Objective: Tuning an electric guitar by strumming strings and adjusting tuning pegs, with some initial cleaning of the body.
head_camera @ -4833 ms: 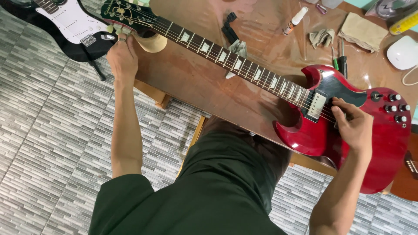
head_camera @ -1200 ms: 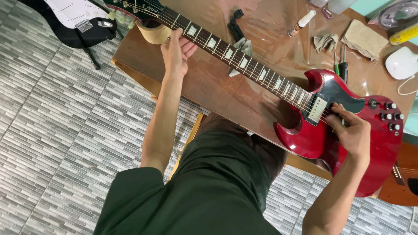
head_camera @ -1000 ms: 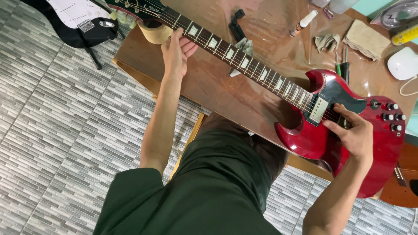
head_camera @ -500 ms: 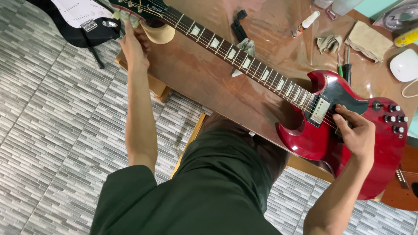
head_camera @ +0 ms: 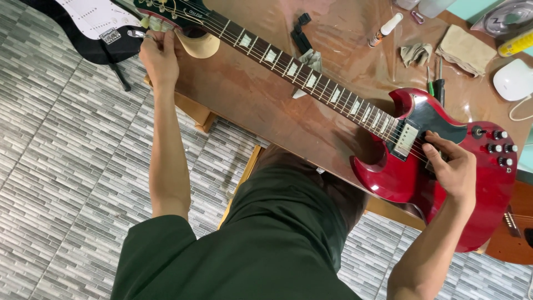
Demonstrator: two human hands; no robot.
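A cherry red electric guitar point(head_camera: 488, 183) lies flat on a brown table point(head_camera: 250, 105), its neck point(head_camera: 300, 75) running up to the left and its headstock point(head_camera: 166, 8) at the top edge. My left hand point(head_camera: 159, 53) reaches to the headstock, fingers closed on a tuning peg. My right hand point(head_camera: 452, 166) rests on the red body, fingers curled onto the strings beside the pickup point(head_camera: 405, 140).
A black and white guitar point(head_camera: 91, 25) stands on the tiled floor at the top left. On the table lie a black clip point(head_camera: 301, 33), a small white bottle point(head_camera: 385, 29), rags point(head_camera: 465, 49), screwdrivers point(head_camera: 435, 83) and a white mouse point(head_camera: 513, 79). A wooden stool point(head_camera: 191, 111) sits under the table.
My left hand slid from the neck's upper frets out to the headstock and took hold of a tuning peg. My right hand stayed at the strings over the body.
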